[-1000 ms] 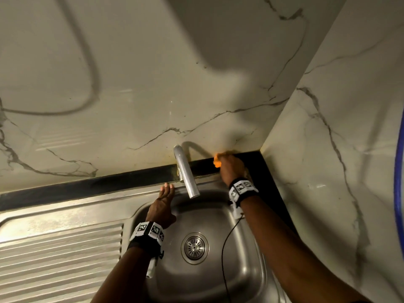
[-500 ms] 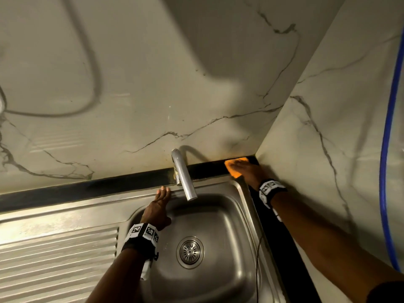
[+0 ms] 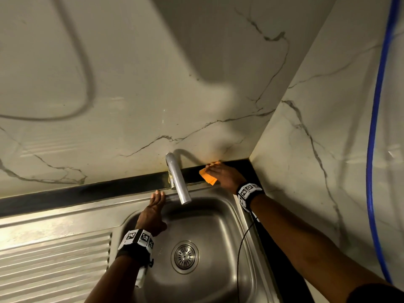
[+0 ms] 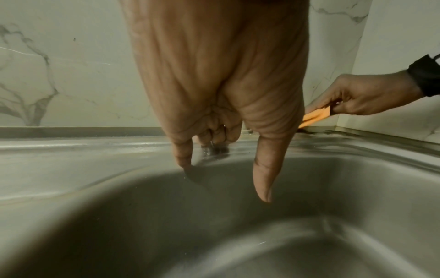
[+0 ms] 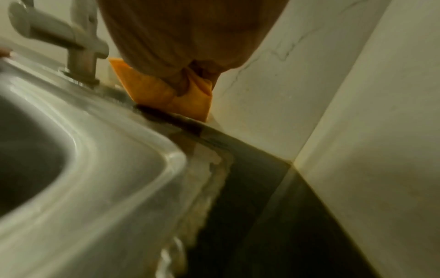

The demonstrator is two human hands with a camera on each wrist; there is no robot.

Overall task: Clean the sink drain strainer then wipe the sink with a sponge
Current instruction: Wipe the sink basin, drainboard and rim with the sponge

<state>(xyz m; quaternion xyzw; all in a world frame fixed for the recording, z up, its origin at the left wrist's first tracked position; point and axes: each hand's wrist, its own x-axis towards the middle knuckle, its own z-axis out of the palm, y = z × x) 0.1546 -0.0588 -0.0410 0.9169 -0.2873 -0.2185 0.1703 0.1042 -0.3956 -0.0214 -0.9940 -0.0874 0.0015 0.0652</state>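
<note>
- At the back rim of the steel sink [image 3: 220,217], at about 12 o'clock from the drain strainer [image 3: 185,256], our left hand [image 3: 153,212] rests, its grip apart, straight fingers touching the rim just left of the tap [image 3: 177,179].
- At 1 o'clock from the strainer, our right hand [image 3: 226,176] pinches the orange sponge [image 3: 207,177] against the black table [image 3: 91,191] strip, beside the marble wall [image 3: 131,84] corner.
- The strainer sits in the basin floor.
</note>
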